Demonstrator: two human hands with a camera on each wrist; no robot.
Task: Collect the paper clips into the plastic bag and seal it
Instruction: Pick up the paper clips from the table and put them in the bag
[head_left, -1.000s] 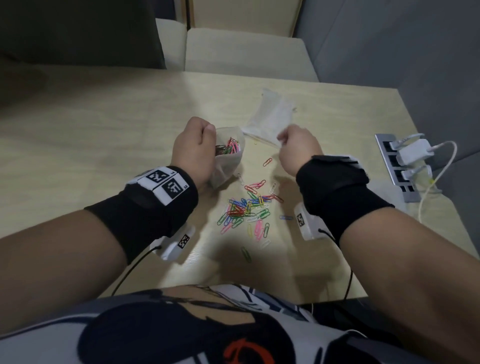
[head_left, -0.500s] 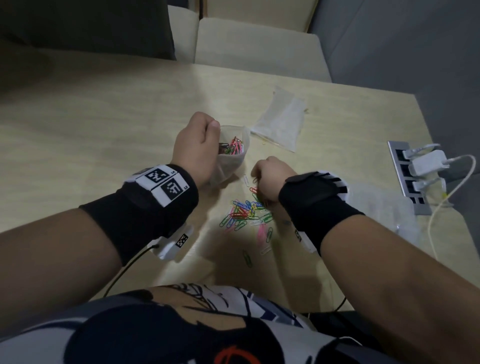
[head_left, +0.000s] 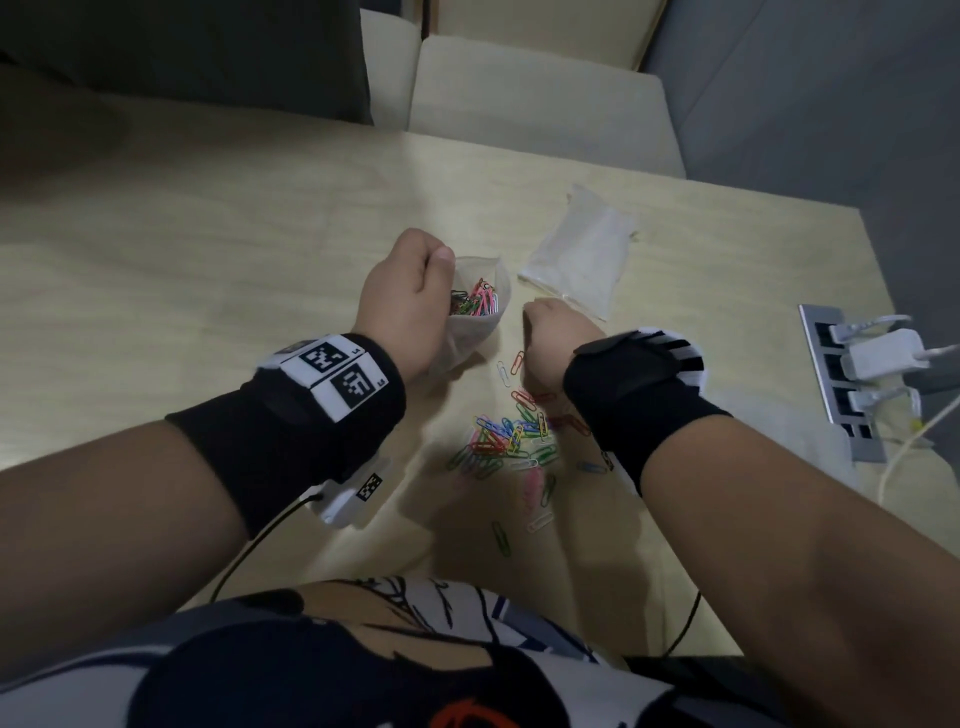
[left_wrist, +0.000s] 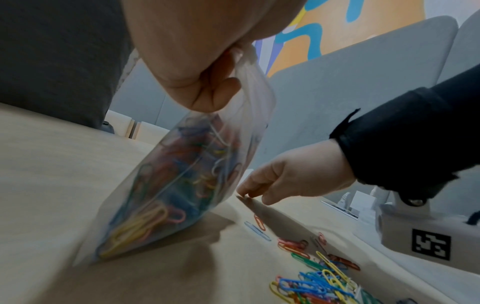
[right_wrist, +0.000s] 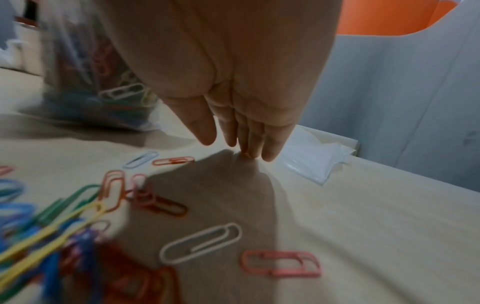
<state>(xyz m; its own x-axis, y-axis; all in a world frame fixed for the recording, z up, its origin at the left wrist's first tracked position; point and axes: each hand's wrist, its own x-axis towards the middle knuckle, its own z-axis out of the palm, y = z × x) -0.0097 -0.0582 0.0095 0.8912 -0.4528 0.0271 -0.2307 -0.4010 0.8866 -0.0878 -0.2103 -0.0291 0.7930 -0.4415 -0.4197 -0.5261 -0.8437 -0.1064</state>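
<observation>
My left hand (head_left: 410, 304) grips the plastic bag (left_wrist: 182, 181) at its rim and holds it upright, its bottom resting on the counter (head_left: 208, 249), with the mouth open and many paper clips already inside. My right hand (head_left: 553, 338) reaches down just beside the bag; its fingers (right_wrist: 249, 142) are straight and close together, and their tips touch the counter. They seem to press on something small there, but I cannot tell if it is a clip. The pile of loose paper clips (head_left: 511, 441) lies near my right wrist, between my two arms. To do this step well, I think I should gather several clips at once with thumb and fingers and carry them right over the mouth. The left hand should keep the mouth wide and steady, because the thin bag can fold easily.
</observation>
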